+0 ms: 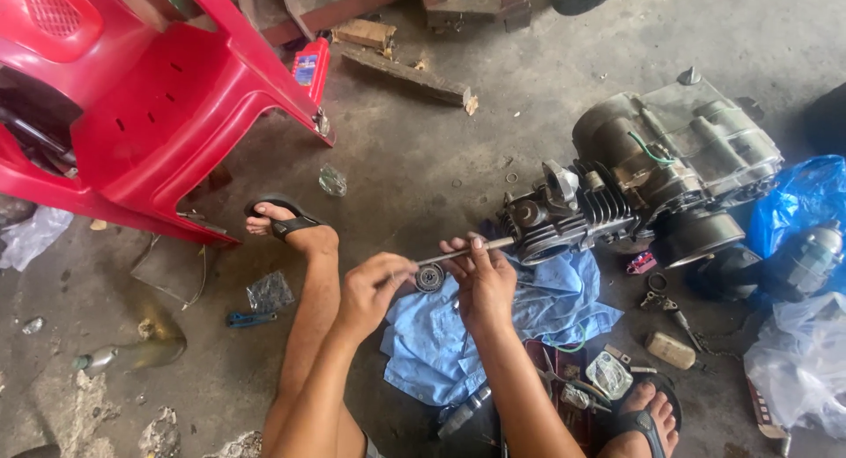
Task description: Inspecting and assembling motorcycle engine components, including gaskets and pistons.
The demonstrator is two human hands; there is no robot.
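Observation:
My left hand (374, 286) and my right hand (483, 277) together hold a thin metal shaft (458, 253) with a small toothed sprocket (429, 277) on it, above a blue cloth (529, 312). The shaft's far end points at a greasy motorcycle engine (643, 176) lying on the concrete floor, close to its cylinder head (538, 220). My left foot in a black sandal (286, 224) rests ahead of my left hand. My right foot (648, 418) in a sandal is at the lower right.
A red plastic chair (150, 96) lies tipped at the upper left. Small tools, a clear packet (608, 374) and parts lie by my right foot. Blue (806, 202) and clear plastic bags (797, 361) sit at right. Wood scraps (405, 74) lie at the back.

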